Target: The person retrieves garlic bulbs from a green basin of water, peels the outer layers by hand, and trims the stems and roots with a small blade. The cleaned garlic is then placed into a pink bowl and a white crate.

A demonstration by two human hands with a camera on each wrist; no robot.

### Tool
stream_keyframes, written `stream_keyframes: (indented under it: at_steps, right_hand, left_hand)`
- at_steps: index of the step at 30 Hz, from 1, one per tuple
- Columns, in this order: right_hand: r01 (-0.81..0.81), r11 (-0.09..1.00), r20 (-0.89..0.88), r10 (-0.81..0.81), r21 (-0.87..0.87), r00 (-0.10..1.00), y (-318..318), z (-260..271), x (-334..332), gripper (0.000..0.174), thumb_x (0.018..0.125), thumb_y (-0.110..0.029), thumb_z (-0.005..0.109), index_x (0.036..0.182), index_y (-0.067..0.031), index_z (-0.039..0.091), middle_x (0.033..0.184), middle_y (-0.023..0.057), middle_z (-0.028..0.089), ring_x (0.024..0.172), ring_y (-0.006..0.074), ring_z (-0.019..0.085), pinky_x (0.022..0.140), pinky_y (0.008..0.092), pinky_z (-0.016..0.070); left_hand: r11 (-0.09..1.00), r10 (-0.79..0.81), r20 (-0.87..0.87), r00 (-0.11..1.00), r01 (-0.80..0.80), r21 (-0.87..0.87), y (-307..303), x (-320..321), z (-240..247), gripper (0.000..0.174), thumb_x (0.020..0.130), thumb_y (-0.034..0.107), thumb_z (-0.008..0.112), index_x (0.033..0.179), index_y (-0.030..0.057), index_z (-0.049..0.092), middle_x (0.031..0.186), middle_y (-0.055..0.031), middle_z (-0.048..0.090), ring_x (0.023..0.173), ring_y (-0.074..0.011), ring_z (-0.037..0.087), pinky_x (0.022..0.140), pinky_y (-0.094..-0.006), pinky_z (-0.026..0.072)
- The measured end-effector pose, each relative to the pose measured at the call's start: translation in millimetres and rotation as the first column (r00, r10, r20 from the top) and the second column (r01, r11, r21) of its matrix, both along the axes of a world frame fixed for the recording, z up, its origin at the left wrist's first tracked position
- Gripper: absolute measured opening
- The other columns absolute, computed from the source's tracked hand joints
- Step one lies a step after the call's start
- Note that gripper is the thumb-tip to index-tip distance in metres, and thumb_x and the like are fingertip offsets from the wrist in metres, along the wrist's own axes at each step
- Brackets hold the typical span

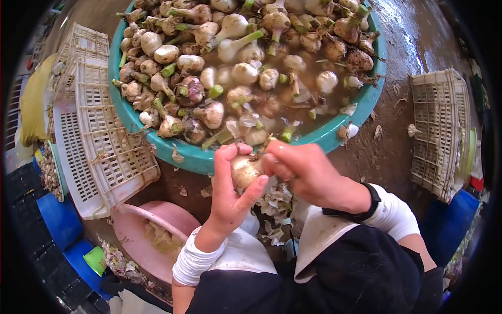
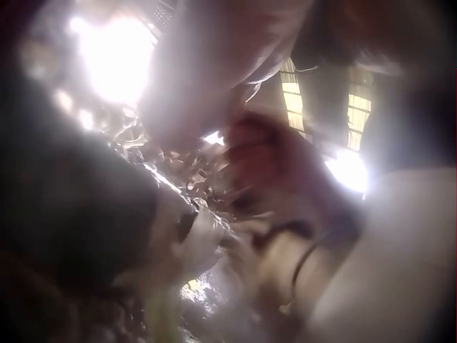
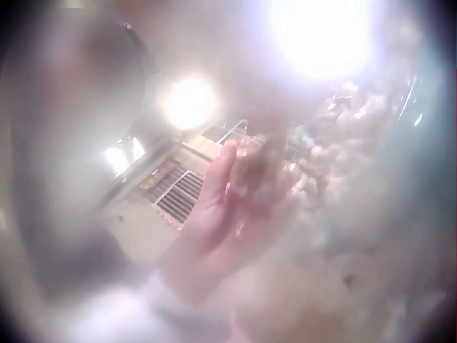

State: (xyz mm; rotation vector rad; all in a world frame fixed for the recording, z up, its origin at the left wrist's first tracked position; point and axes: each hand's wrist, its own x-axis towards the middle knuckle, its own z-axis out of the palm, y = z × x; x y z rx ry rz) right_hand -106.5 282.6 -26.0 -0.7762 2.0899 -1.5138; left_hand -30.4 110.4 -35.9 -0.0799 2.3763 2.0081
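Note:
A pale garlic bulb [image 1: 246, 171] is gripped in the left hand [image 1: 228, 196], between its thumb and curled fingers, just in front of the tub's near rim. The right hand [image 1: 306, 170] is at the bulb's right side, its fingers curled in and pinching at the bulb's upper right; exactly what they pinch is too small to tell. In the right wrist view the left hand [image 3: 221, 221] shows blurred, with its thumb raised beside the bulb. Glare and blur hide most detail in the left wrist view.
A teal tub [image 1: 183, 158] of muddy water and many garlic bulbs stands ahead. White crates [image 1: 97, 136] are stacked at left, another crate [image 1: 436, 133] at right. A pink basin [image 1: 128, 230] sits at lower left, and peelings [image 1: 277, 204] lie below the hands.

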Motion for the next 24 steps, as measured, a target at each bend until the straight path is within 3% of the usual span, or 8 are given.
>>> stream_keyframes:
  at_steps: [4, 9, 13, 15, 18, 20, 22, 24]
  right_hand:
    - [-0.185, 0.954, 0.070, 0.173, 0.238, 0.982, 3, 6, 1, 0.020, 0.092, -0.019, 0.054, 0.080, -0.0040, 0.049, 0.068, 0.0210, 0.058, 0.066, 0.0433, 0.057, 0.054, 0.0492, 0.0439]
    - [0.167, 0.980, 0.682, -0.050, -0.107, 0.730, 6, 1, -11, 0.028, 0.093, -0.027, 0.061, 0.085, -0.0009, 0.054, 0.074, 0.0011, 0.057, 0.071, 0.0074, 0.052, 0.058, 0.0260, 0.0415]
    - [0.243, 0.930, 0.781, 0.071, -0.277, 0.620, -6, -16, -10, 0.019, 0.082, -0.010, 0.068, 0.094, -0.0005, 0.057, 0.074, 0.0015, 0.056, 0.066, 0.0077, 0.049, 0.058, 0.0227, 0.0412]
    - [0.135, 0.964, 0.543, 0.012, -0.229, 0.840, -2, -5, -9, 0.020, 0.079, -0.008, 0.068, 0.094, -0.0005, 0.056, 0.073, 0.0042, 0.054, 0.064, 0.0101, 0.049, 0.057, 0.0245, 0.0413]
    - [0.044, 0.991, 0.164, -0.023, -0.126, 0.986, -4, 0, -5, 0.026, 0.073, -0.004, 0.072, 0.092, -0.0008, 0.054, 0.072, 0.0114, 0.050, 0.060, 0.0196, 0.049, 0.056, 0.0307, 0.0420]
    - [-0.016, 0.990, -0.009, 0.015, -0.137, 1.000, -6, -4, -12, 0.029, 0.072, -0.004, 0.074, 0.094, -0.0012, 0.056, 0.074, 0.0137, 0.054, 0.061, 0.0230, 0.051, 0.057, 0.0337, 0.0435]
    - [-0.103, 0.976, 0.147, 0.133, -0.193, 0.980, -6, -8, -2, 0.031, 0.071, -0.007, 0.075, 0.094, -0.0011, 0.055, 0.075, 0.0138, 0.057, 0.059, 0.0255, 0.050, 0.056, 0.0352, 0.0426]
    - [-0.191, 0.963, 0.138, 0.219, -0.191, 0.966, 0, -10, -8, 0.026, 0.073, -0.003, 0.071, 0.094, -0.0001, 0.056, 0.073, 0.0113, 0.060, 0.061, 0.0221, 0.055, 0.057, 0.0329, 0.0441]
  left_hand:
    - [0.990, 0.130, -0.024, 0.991, -0.128, 0.062, 1, 5, -3, 0.048, 0.084, 0.012, 0.065, 0.121, 0.0020, 0.035, 0.110, -0.0095, 0.041, 0.101, -0.0171, 0.042, 0.093, -0.0290, 0.0358]
    - [0.970, 0.148, -0.028, 0.989, -0.140, 0.198, -1, -1, 1, 0.050, 0.078, 0.005, 0.066, 0.117, 0.0051, 0.034, 0.108, -0.0103, 0.039, 0.103, -0.0186, 0.040, 0.095, -0.0319, 0.0352]
    - [0.989, 0.016, -0.175, 0.984, -0.041, -0.141, 5, -2, -5, 0.053, 0.080, 0.015, 0.068, 0.119, 0.0069, 0.033, 0.109, -0.0099, 0.042, 0.099, -0.0192, 0.046, 0.084, -0.0318, 0.0428]
    - [0.708, 0.090, 0.254, 0.963, -0.242, 0.664, 6, 1, 5, 0.050, 0.085, 0.028, 0.064, 0.123, 0.0125, 0.036, 0.112, -0.0077, 0.050, 0.090, -0.0138, 0.054, 0.059, -0.0235, 0.0445]
    - [0.356, -0.276, 0.468, 0.839, -0.364, 0.861, -13, -3, 2, 0.051, 0.086, 0.038, 0.062, 0.124, 0.0141, 0.038, 0.113, -0.0055, 0.054, 0.082, -0.0119, 0.057, 0.046, -0.0206, 0.0380]
    - [0.413, -0.186, 0.569, 0.801, -0.461, 0.785, -6, -5, 10, 0.040, 0.087, 0.026, 0.062, 0.119, 0.0120, 0.042, 0.111, -0.0045, 0.055, 0.074, -0.0104, 0.054, 0.047, -0.0211, 0.0385]
    - [0.728, 0.019, 0.479, 0.877, -0.341, 0.595, 1, -5, 9, 0.042, 0.083, 0.019, 0.068, 0.116, 0.0111, 0.044, 0.111, -0.0053, 0.055, 0.081, -0.0101, 0.055, 0.053, -0.0207, 0.0438]
    - [0.697, 0.027, 0.459, 0.888, -0.346, 0.628, 2, -4, 10, 0.045, 0.078, 0.013, 0.072, 0.115, 0.0084, 0.045, 0.110, -0.0064, 0.055, 0.089, -0.0122, 0.056, 0.068, -0.0238, 0.0491]
